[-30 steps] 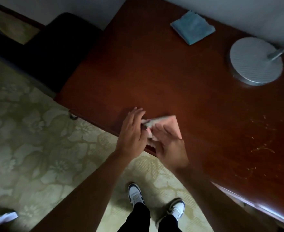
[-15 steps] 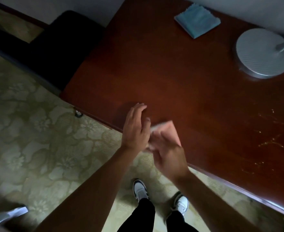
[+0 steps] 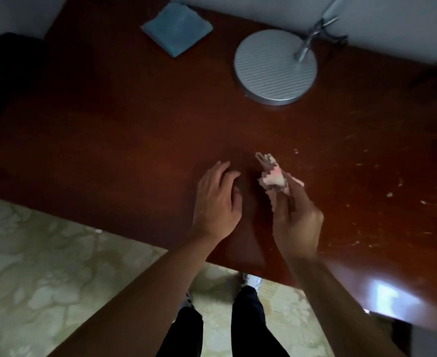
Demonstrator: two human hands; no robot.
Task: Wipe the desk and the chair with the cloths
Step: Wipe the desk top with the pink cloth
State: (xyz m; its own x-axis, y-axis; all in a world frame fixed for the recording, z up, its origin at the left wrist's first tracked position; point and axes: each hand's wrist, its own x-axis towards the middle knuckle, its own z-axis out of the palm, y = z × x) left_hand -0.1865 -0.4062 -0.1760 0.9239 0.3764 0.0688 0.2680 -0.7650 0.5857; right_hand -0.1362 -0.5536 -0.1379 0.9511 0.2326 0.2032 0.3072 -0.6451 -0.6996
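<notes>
Presently, item by item, as I see it through the head camera.

Worktop (image 3: pixel 135 119): dark reddish wood, scratched and flecked with pale crumbs toward its right side.

Right hand (image 3: pixel 296 217): my grip is clenched round the pink cloth (image 3: pixel 272 176), bunched and lifted, with its crumpled end sticking up above my fingers, over the worktop's near-middle part.

Left hand (image 3: pixel 216 202): grip released, fingers relaxed and slightly spread over the wood just beside the pink cloth, apart from it; I cannot tell whether the fingertips touch the surface.

Blue cloth (image 3: pixel 177 28): folded flat, lying on the far left part of the worktop, well apart from both hands.

Lamp base (image 3: pixel 275 65): round, grey, ribbed, standing on the far side to the right of the blue cloth, with a metal stem rising from its right edge.

Chair (image 3: pixel 8 81): dark, at the worktop's left end, largely in shadow.

Floor (image 3: pixel 44 266): pale floral carpet; my dark trouser legs and part of a white shoe show below the near edge.
</notes>
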